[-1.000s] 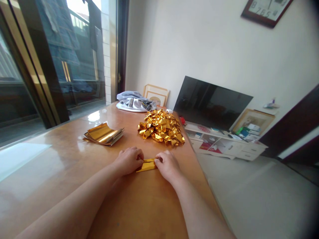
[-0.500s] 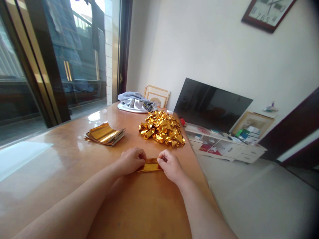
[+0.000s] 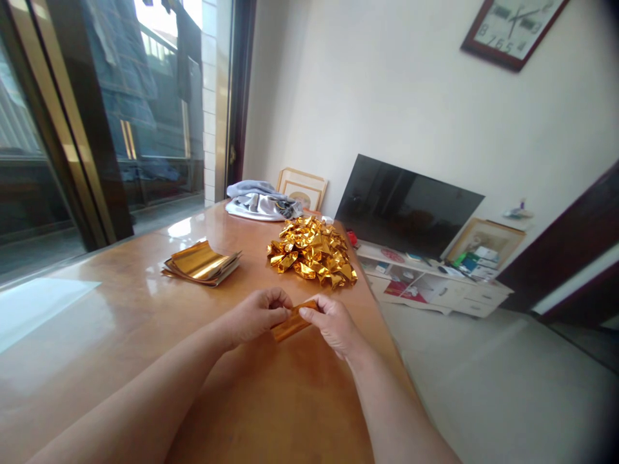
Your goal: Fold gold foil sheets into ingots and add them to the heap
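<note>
- We sit at a long, glossy wooden table (image 3: 97,374), with a glass sliding door (image 3: 145,109) along its far left side
- Past the table's right edge we see a white low cabinet (image 3: 425,283) with a dark TV (image 3: 409,206) leaning back on it, and a wall clock (image 3: 507,29) high above
- At the far end of the table lies a bundle of grey and white clothes (image 3: 258,205), with a picture frame (image 3: 302,190) behind it
- In front of the clothes sits a heap of folded gold foil pieces (image 3: 309,252), and to its left a stack of flat gold foil sheets (image 3: 200,265), well apart from the heap
- Our left hand (image 3: 256,316) and right hand (image 3: 331,325) are both closed on a gold foil strip (image 3: 293,323)
- The fingers of both hands pinch the strip from either side, holding it tilted just above the table, near the heap and nearer to us than it
</note>
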`<state>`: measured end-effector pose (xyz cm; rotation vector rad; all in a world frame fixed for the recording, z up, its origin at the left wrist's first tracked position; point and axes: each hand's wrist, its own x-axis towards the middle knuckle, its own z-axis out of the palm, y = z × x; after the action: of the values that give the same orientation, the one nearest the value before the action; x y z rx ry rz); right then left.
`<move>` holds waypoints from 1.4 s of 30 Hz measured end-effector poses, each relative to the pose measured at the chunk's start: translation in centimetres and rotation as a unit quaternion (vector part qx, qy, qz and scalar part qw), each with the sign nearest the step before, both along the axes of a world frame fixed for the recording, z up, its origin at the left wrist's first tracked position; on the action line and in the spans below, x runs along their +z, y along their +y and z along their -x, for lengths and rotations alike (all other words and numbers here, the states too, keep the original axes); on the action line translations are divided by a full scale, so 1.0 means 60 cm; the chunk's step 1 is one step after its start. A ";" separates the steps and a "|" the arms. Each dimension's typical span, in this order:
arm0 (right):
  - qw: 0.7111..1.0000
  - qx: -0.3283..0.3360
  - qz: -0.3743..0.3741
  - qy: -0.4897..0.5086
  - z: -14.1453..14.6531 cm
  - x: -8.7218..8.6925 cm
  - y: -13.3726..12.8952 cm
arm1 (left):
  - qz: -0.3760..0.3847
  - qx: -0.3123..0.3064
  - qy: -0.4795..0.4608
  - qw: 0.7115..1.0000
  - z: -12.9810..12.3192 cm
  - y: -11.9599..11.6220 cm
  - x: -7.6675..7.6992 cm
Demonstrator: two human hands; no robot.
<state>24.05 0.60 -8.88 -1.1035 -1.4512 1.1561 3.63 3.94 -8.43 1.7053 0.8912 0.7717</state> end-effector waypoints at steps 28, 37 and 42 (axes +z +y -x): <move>0.998 -0.030 0.037 0.038 -0.019 0.009 0.000 | 0.109 -0.099 0.002 0.989 0.015 -0.020 0.017; 0.997 -0.021 0.059 0.039 -0.018 0.010 0.000 | 0.085 -0.057 0.023 0.994 0.007 -0.015 0.004; 0.995 -0.041 0.077 0.038 -0.024 0.003 0.003 | 0.103 -0.068 0.023 0.992 0.002 -0.020 0.002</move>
<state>25.48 0.80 -8.70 -1.2005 -1.2635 1.2540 3.48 2.74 -8.31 1.5873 0.8453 0.5326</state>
